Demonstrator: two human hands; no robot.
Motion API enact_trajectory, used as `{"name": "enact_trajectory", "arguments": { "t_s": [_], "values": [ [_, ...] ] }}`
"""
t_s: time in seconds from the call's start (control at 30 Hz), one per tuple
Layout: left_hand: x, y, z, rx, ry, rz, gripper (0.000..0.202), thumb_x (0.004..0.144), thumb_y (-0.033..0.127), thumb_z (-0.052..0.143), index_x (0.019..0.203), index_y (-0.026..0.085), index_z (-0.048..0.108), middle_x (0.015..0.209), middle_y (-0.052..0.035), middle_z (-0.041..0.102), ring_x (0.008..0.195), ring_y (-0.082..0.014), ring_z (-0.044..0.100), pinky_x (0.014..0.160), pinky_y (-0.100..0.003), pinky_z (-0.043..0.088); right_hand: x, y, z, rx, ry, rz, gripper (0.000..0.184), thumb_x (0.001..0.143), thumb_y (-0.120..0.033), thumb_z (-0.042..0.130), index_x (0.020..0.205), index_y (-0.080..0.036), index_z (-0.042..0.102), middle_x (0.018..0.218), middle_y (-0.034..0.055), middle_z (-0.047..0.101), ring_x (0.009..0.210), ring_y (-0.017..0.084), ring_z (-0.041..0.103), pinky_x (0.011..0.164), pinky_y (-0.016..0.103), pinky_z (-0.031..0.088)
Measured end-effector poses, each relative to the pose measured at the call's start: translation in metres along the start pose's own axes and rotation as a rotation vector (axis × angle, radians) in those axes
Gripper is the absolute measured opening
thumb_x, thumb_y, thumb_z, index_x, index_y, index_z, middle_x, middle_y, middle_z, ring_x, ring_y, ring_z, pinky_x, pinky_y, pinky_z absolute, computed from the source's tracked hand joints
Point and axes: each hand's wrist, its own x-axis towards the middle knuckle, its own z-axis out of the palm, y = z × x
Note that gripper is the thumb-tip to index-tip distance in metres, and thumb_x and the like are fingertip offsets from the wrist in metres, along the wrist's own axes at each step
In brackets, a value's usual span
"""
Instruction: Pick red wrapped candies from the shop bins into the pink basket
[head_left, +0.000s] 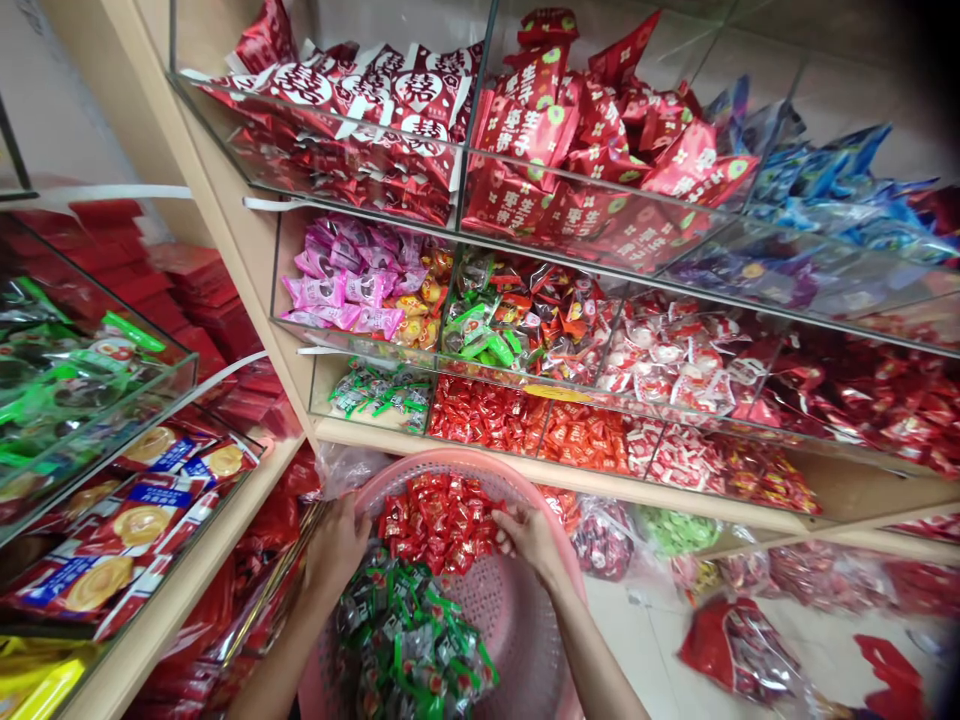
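Note:
A round pink plastic basket (450,458) with a perforated bottom stands below the shelves. Red-wrapped candies (442,520) lie in its far part, and green-and-dark-wrapped candies (412,640) are heaped nearer me. My left hand (339,540) is at the left rim, its fingers curled by the edge of the red candies; whatever it grips is hidden. Reaching over the right side, my right hand (525,535) has its fingers bent and closed at the right edge of the red candies. Clear plastic (351,468) shows just beyond my left hand.
Clear-walled shelf bins ahead hold large red packets (525,130), pink-wrapped sweets (345,265) and small red candies (480,410). A wooden side shelf (202,560) with biscuit packs (142,520) borders my left. Bagged sweets (739,650) lie on the tiled floor at right.

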Motion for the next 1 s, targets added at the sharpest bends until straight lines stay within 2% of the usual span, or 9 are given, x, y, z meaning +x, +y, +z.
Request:
{"name": "enact_trajectory", "arguments": {
  "t_s": [0.07,0.13,0.27,0.47,0.57,0.73,0.87,1.0],
  "values": [
    [0.0,0.0,0.0,-0.001,-0.005,-0.003,0.042,0.085,0.033,0.035,0.119,0.011,0.047,0.111,-0.013,0.061,0.097,-0.0224,0.059,0.081,-0.032,0.046,-0.003,-0.003,0.0,-0.049,-0.004,-0.046,0.044,0.067,-0.061,0.055,0.066,-0.018,0.053,0.046,-0.0026,0.054,0.039,0.011,0.047,0.041,0.023,0.036],
    [0.0,0.0,0.0,-0.004,-0.012,-0.003,0.042,0.085,0.033,0.035,0.119,0.012,0.046,0.112,-0.0126,0.06,0.098,-0.0219,0.059,0.081,-0.031,0.046,-0.006,-0.005,0.001,0.009,-0.032,-0.041,0.045,0.068,-0.062,0.054,0.072,-0.017,0.055,0.051,-0.0024,0.056,0.042,0.01,0.048,0.042,0.022,0.036],
    [0.0,-0.002,0.002,-0.018,-0.01,0.0,0.043,0.084,0.033,0.035,0.119,0.011,0.046,0.115,-0.0136,0.059,0.1,-0.0227,0.058,0.083,-0.032,0.045,-0.012,-0.006,0.003,0.116,-0.178,0.077,0.044,0.067,-0.061,0.057,0.074,-0.017,0.057,0.065,0.0004,0.063,0.048,0.008,0.052,0.043,0.019,0.039],
    [0.001,-0.003,0.005,-0.028,0.007,0.01,0.044,0.083,0.033,0.038,0.12,0.01,0.047,0.116,-0.0142,0.059,0.103,-0.0236,0.057,0.086,-0.033,0.045,-0.021,-0.003,0.003,-0.034,-0.308,0.283,0.034,0.069,-0.046,0.065,0.062,-0.015,0.054,0.055,0.001,0.06,0.044,0.007,0.052,0.042,0.018,0.041],
    [0.0,-0.003,0.005,-0.03,0.004,0.007,0.045,0.084,0.033,0.037,0.121,0.01,0.046,0.118,-0.0143,0.058,0.105,-0.0236,0.056,0.087,-0.033,0.045,-0.023,-0.002,0.004,-0.075,-0.3,0.349,0.027,0.073,-0.039,0.063,0.064,-0.015,0.053,0.053,0.0009,0.06,0.043,0.009,0.054,0.042,0.019,0.044],
    [0.0,-0.003,0.005,-0.016,0.003,0.014,0.046,0.084,0.034,0.036,0.121,0.008,0.046,0.117,-0.0148,0.058,0.105,-0.0235,0.057,0.086,-0.032,0.045,-0.021,-0.002,0.0,-0.063,-0.282,0.359,0.023,0.077,-0.035,0.06,0.067,-0.016,0.051,0.055,0.0012,0.061,0.046,0.01,0.057,0.044,0.021,0.047],
    [0.0,-0.003,0.005,-0.024,0.003,0.01,0.045,0.084,0.033,0.037,0.121,0.009,0.046,0.117,-0.0143,0.058,0.104,-0.0235,0.057,0.086,-0.032,0.045,-0.014,-0.008,-0.004,-0.014,-0.208,0.312,0.029,0.077,-0.039,0.057,0.059,-0.018,0.049,0.048,-0.0006,0.058,0.041,0.01,0.053,0.044,0.022,0.045],
    [-0.001,-0.004,0.005,-0.034,0.005,0.009,0.046,0.084,0.033,0.036,0.121,0.008,0.046,0.116,-0.015,0.059,0.104,-0.024,0.057,0.085,-0.033,0.046,-0.003,-0.013,-0.004,-0.096,-0.131,0.231,0.03,0.077,-0.038,0.056,0.056,-0.019,0.047,0.045,-0.0022,0.056,0.039,0.01,0.051,0.04,0.021,0.041]
  ]
}}
